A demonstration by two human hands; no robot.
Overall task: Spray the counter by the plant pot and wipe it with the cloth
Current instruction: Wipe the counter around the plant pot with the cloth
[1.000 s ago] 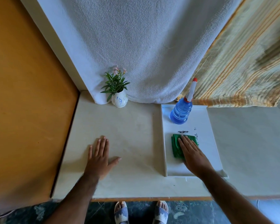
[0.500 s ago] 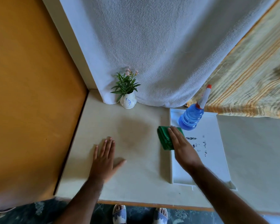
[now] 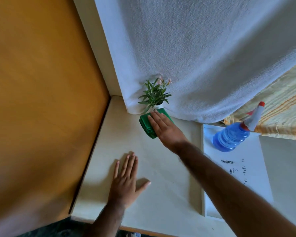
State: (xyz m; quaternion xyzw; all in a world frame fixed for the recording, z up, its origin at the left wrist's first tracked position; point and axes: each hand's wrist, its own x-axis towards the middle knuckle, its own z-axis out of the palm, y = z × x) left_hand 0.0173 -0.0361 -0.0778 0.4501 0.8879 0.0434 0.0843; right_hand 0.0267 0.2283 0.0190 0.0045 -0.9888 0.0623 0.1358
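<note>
A folded green cloth (image 3: 146, 124) lies on the cream counter (image 3: 161, 168) right in front of the small plant pot (image 3: 155, 96), hiding most of the white pot. My right hand (image 3: 166, 129) presses flat on the cloth, fingers pointing at the pot. My left hand (image 3: 126, 182) rests flat on the counter nearer to me, fingers spread, holding nothing. The blue spray bottle (image 3: 232, 135) with a white and red nozzle stands at the far end of a white tray (image 3: 256, 177) to the right.
An orange panel (image 3: 41, 100) walls off the left side of the counter. A white towel (image 3: 195, 48) hangs behind the plant, and a striped curtain (image 3: 280, 108) hangs behind the bottle. The tray bears dark specks. The counter's front edge runs below my left wrist.
My right hand has carried the green cloth off the tray, leftward and away across the counter, up to the plant pot. My left hand has stayed flat on the counter.
</note>
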